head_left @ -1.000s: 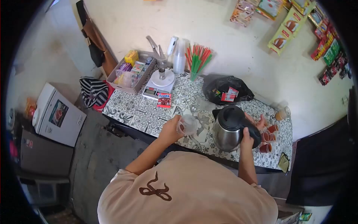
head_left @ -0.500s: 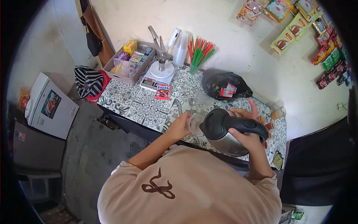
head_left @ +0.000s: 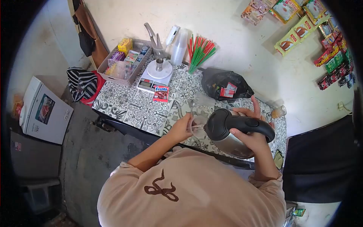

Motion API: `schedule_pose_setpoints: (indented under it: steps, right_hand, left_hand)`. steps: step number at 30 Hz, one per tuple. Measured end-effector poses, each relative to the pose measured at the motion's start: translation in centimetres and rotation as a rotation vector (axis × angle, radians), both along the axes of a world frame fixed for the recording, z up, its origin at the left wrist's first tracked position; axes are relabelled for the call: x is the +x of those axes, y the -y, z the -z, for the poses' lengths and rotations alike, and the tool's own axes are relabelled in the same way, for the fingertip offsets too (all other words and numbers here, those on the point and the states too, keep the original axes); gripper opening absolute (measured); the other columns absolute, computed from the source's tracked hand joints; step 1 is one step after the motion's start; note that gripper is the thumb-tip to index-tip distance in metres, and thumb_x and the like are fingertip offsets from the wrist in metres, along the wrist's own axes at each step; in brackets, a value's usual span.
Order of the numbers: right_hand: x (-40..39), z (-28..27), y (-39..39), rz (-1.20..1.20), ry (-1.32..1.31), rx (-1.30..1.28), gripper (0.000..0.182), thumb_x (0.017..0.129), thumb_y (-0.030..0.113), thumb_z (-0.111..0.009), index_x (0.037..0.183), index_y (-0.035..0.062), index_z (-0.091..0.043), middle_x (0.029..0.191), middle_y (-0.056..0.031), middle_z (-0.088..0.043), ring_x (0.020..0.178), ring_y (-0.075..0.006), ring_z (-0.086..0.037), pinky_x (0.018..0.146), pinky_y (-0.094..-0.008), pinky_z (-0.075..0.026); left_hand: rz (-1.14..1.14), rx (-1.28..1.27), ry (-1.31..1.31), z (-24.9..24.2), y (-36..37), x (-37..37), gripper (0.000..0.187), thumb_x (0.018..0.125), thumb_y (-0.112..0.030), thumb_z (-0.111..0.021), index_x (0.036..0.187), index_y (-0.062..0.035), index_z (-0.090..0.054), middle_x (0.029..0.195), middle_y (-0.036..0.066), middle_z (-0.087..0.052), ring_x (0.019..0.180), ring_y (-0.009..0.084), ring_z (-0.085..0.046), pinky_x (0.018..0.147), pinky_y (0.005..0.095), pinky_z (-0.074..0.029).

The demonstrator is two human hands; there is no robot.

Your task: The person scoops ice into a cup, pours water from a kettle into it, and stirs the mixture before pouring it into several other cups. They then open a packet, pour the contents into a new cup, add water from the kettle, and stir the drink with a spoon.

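My right hand is closed round the black handle of a steel electric kettle, with one finger stretched upward. The kettle is tilted to the left. Its spout is at the mouth of a clear plastic cup, and what looks like a thin stream of water runs into it. My left hand grips the cup's left side. A metal spoon shows at the cup's far side; its lower part is hard to make out. The kettle hides part of the table behind it.
Behind the cup lies a black plastic bag with red sachets. Further left are a red Frenta sachet, a kitchen scale bearing a metal jigger, and a basket. Stirrers and stacked cups stand by the wall. A jar is at right.
The kettle tilts slightly more toward the cup, and a stream now shows at its spout. The camera view has shifted a little; both hands keep their holds.
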State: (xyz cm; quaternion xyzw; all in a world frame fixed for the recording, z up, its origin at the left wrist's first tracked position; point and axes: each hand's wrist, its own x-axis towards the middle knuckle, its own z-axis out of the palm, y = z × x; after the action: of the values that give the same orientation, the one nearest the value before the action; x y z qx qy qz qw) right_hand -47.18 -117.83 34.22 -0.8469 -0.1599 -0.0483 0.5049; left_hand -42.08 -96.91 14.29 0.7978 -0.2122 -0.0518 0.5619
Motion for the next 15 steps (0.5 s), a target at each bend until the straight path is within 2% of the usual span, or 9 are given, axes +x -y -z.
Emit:
schedule_pose_setpoints:
  steps: [4, 10, 15]
  right_hand:
    - [0.3, 0.1, 0.6, 0.025, 0.025, -0.072, 0.105, 0.065, 0.015, -0.077, 0.141, 0.0094, -0.005, 0.107, -0.0125, -0.056, 0.097, -0.0191, -0.056, 0.084, -0.0309, -0.044]
    - [0.2, -0.2, 1.2, 0.099, 0.005, -0.047, 0.106, 0.065, 0.016, -0.078, 0.141, 0.009, -0.005, 0.108, -0.0133, -0.056, 0.097, -0.0195, -0.056, 0.084, -0.0312, -0.044]
    - [0.1, -0.9, 1.5, 0.106, -0.041, -0.005, 0.107, 0.067, 0.017, -0.075, 0.141, 0.0096, 0.003, 0.112, -0.0142, -0.054, 0.101, -0.0205, -0.052, 0.089, -0.0332, -0.039]
  left_hand:
    - [0.022, -0.014, -0.065, 0.0, 0.0, 0.4, 0.054, 0.06, -0.002, -0.068, 0.105, -0.0033, -0.04, 0.094, 0.019, -0.057, 0.089, 0.0363, -0.058, 0.074, 0.0396, -0.047]
    - [0.024, 0.015, -0.1, 0.8, 0.4, 1.0, 0.057, 0.059, -0.002, -0.07, 0.108, -0.0037, -0.041, 0.095, 0.019, -0.057, 0.088, 0.0352, -0.059, 0.073, 0.0389, -0.048]
    - [0.031, -0.024, -0.068, 2.1, 0.9, 1.3, 0.058, 0.058, -0.003, -0.071, 0.108, -0.0037, -0.041, 0.093, 0.019, -0.057, 0.089, 0.0351, -0.059, 0.074, 0.0382, -0.048]
